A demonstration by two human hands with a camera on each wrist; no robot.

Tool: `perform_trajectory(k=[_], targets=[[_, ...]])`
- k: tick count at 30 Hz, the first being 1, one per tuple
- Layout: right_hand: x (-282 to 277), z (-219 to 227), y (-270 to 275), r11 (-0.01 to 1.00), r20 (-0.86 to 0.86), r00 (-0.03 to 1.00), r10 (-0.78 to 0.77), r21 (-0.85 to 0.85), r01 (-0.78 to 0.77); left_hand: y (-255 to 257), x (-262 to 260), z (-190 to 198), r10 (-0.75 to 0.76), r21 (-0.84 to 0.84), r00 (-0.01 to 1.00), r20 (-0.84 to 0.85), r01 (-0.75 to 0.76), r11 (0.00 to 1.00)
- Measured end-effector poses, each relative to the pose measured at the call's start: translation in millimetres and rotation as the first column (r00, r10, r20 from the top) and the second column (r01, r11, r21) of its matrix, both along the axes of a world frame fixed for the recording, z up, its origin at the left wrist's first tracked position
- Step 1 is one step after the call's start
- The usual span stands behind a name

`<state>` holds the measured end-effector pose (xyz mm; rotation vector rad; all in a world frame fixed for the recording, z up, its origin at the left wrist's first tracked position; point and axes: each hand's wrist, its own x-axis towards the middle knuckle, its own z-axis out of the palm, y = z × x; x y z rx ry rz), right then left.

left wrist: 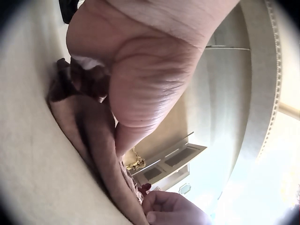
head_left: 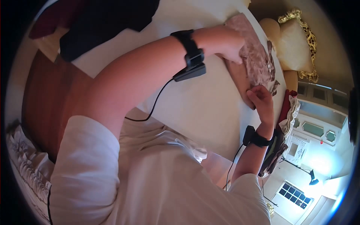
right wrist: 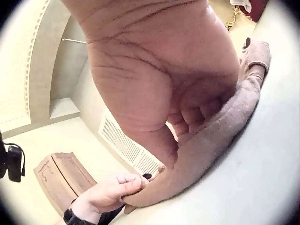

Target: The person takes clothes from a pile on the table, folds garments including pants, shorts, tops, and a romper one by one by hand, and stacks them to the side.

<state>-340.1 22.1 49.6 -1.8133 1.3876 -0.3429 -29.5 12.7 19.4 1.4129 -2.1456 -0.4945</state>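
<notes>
A dusty-pink garment (head_left: 254,56) with a mottled, velvety surface and a smoother brownish edge lies on the white table (head_left: 202,101). My left hand (head_left: 231,44) grips its near side; in the left wrist view, the thumb of this hand (left wrist: 140,70) presses against the folded cloth (left wrist: 101,136). Farther along the same edge, my right hand (head_left: 262,100) pinches the fabric between thumb and curled fingers. The right wrist view shows the right hand (right wrist: 154,70) over a long fold of the cloth (right wrist: 201,150), and the left hand (right wrist: 110,193) pinching the fold's far end.
Dark navy cloth (head_left: 107,26) and maroon cloth (head_left: 50,18) lie at the table's upper left. A gold-framed chair (head_left: 296,45) stands beyond the garment. Red and cream ruffled fabric (head_left: 290,112) lies beyond my right wrist. Black cables hang from both wristbands.
</notes>
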Motion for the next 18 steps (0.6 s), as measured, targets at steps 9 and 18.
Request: perform_trajectory(k=[9,18], targets=[[16,21,5,0.974,-0.023,0.994,0.105,0.205,-0.099,18,0,9,0.079,-0.111,0.988,0.133,-0.065,0.992],[5,28,-1,0.95,-0.316,0.896,0.313,0.092,-0.299,24,7,22,-0.059,0.016,0.988,0.145,0.057,0.998]])
